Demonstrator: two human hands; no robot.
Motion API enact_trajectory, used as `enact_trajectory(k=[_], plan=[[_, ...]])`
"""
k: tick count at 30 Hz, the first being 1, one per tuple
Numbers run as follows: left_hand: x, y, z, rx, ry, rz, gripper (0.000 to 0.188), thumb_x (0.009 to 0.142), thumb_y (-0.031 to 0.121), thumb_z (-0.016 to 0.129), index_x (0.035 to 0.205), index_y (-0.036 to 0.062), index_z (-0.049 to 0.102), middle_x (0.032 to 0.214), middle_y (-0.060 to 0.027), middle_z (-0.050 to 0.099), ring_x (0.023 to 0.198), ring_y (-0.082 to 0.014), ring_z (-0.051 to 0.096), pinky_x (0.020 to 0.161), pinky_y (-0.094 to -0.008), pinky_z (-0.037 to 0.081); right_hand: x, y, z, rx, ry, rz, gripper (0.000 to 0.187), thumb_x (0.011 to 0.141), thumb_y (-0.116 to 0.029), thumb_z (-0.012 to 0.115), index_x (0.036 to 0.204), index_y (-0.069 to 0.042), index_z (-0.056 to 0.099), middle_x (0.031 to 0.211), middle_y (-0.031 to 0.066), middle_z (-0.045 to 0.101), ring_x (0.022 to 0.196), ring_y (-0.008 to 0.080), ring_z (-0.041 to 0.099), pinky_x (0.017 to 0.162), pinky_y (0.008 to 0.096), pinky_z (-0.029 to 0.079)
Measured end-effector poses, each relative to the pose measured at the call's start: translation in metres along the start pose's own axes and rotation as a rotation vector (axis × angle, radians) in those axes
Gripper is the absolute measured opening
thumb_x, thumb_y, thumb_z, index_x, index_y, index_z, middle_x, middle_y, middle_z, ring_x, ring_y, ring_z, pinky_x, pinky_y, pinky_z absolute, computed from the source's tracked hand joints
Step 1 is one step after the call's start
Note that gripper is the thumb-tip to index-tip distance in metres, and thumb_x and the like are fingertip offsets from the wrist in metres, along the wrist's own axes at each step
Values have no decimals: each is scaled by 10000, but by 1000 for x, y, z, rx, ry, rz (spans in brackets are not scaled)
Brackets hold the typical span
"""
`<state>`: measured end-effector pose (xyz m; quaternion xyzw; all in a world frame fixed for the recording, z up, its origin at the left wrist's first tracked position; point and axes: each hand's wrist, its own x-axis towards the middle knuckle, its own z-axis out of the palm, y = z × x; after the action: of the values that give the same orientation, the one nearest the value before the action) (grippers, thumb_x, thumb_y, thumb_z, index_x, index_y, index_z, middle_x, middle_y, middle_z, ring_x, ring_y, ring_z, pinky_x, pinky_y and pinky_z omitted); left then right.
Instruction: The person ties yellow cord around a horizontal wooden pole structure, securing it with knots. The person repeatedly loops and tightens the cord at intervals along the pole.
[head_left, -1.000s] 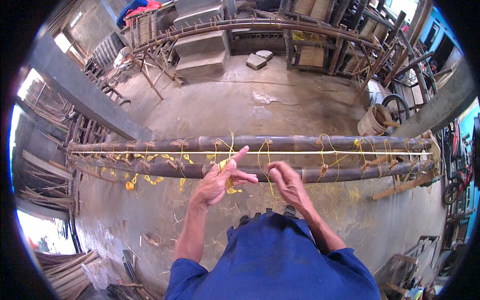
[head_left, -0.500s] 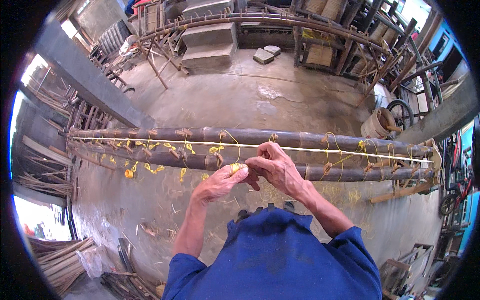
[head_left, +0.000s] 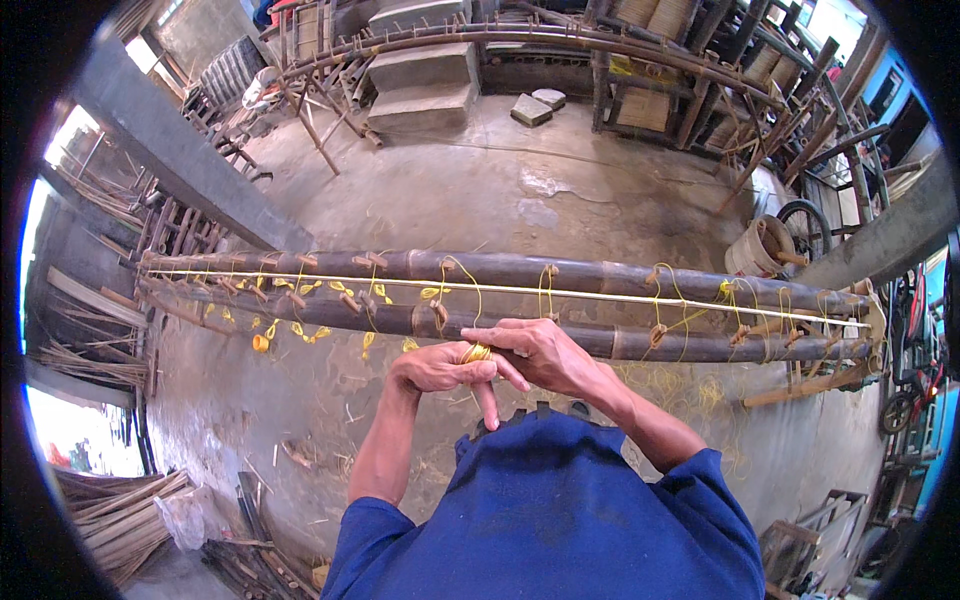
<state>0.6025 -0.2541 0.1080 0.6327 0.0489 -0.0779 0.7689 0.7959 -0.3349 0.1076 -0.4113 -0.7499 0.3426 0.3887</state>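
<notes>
My left hand is closed around a small coil of yellow string, in front of the near bamboo pole. My right hand lies over it, its fingers stretched out flat across the top of the coil; some fingers of the two hands overlap. From the coil a strand runs up to a peg on the far bamboo pole. Between that pole and the near bamboo pole stretches a long pale strip. Yellow string loops hang from pegs along both poles, with several small bundles at the left.
An orange-yellow roll hangs left of my hands. Behind the poles are concrete steps, two loose blocks and a bucket. Split bamboo is heaped at the lower left. String scraps litter the floor.
My right hand has gone from bent, pinching fingers beside the coil to flat, stretched fingers over it. Both hands sit slightly lower, and the coil shows more plainly.
</notes>
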Motion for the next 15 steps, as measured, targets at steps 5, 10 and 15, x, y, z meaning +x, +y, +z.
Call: enact_trajectory(k=[5, 10, 15], plan=[[4, -1, -4, 14, 45, -23, 471, 1019, 348, 369, 1176, -51, 564, 827, -173, 709, 896, -200, 660, 883, -358, 484, -7, 8, 5, -9, 128, 35, 304, 781, -55, 655, 1083, -31, 653, 910, 148, 655, 817, 304, 654, 697, 384, 520], [14, -12, -4, -106, 510, 45, 348, 983, 285, 505, 1154, -4, 595, 876, -105, 710, 868, -165, 657, 867, -325, 485, -12, 19, -3, -137, 300, 137, 153, 839, -88, 650, 977, -30, 681, 829, 139, 635, 759, 290, 634, 659, 370, 495], [23, 8, -13, 229, 902, 382, 722, 816, 323, 740, 1361, -9, 404, 1300, -156, 529, 1209, -235, 509, 1059, -371, 369, -18, 19, -5, -164, 311, 169, 158, 845, -97, 645, 976, -17, 677, 812, 136, 634, 740, 302, 628, 650, 376, 487]])
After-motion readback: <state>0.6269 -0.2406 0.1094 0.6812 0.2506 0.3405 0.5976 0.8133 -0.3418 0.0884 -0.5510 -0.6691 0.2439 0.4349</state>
